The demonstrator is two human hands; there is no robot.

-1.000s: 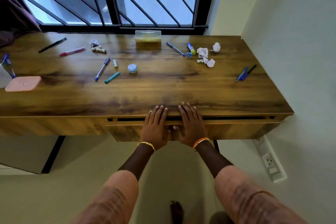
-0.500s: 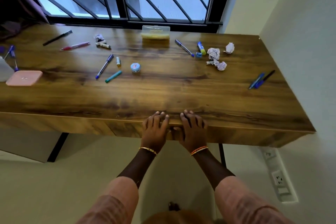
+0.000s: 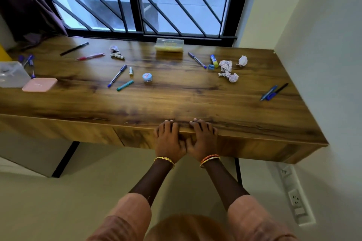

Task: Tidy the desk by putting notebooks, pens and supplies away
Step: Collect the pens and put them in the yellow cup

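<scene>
Drawer [image 3: 195,144] gap seen a second ago is gone; it now sits flush. Your left hand [image 3: 168,139] and right hand [image 3: 202,139] press its front, fingers straight, gripping nothing. Pens [image 3: 117,75] and crumpled paper [image 3: 228,70] still scattered on the counter [image 3: 176,100], so tidying is barely started.

A wide window with black metal frame and slanted bars [image 3: 137,0] runs behind the far edge. A dark purple curtain [image 3: 25,4] hangs at its left side, its hem lying on the far left corner of the top. Pale cream walls [image 3: 323,45] close in the right side. Low on the right wall sits a white strip of power sockets [image 3: 295,197], above a pale floor [image 3: 58,201].
</scene>
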